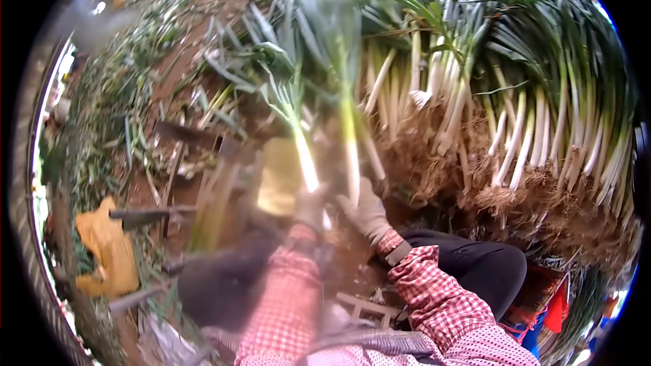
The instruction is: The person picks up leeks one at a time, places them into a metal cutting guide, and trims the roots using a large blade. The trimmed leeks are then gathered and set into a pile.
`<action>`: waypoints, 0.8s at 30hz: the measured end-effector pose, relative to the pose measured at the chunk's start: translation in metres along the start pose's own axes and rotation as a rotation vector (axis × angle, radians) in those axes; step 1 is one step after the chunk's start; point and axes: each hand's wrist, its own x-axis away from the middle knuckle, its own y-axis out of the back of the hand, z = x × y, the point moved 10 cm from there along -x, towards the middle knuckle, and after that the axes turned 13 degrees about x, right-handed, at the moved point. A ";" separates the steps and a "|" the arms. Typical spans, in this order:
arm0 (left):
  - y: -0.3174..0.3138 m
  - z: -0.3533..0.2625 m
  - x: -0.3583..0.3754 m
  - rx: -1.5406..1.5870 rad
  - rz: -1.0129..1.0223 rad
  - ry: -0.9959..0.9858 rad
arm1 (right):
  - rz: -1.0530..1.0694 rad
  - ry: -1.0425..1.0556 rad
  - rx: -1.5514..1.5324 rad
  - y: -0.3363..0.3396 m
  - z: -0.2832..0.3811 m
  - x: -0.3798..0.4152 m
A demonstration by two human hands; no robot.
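Both my hands wear pale gloves, below red-checked sleeves. My left hand (310, 209) is blurred and closed round the white lower end of a leek (304, 152), whose green leaves point away from me. Just right of it, my right hand (366, 213) is at the base of another leek (350, 142), with its thumb against the white stem. That leek stands nearly straight up in the view, its leaf tops smeared by motion. A yellow object (278, 176) lies behind my left hand.
A long heap of leeks with brown roots (522, 129) fills the right side. Cut leaves (102, 108) litter the ground at left. A metal frame (183, 213), an orange-yellow cloth (108, 247) and my bent knees are near. A red and blue bag (542, 298) sits lower right.
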 end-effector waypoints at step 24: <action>0.023 0.092 0.060 0.168 0.698 0.090 | 0.624 -0.095 -0.689 -0.090 0.011 0.119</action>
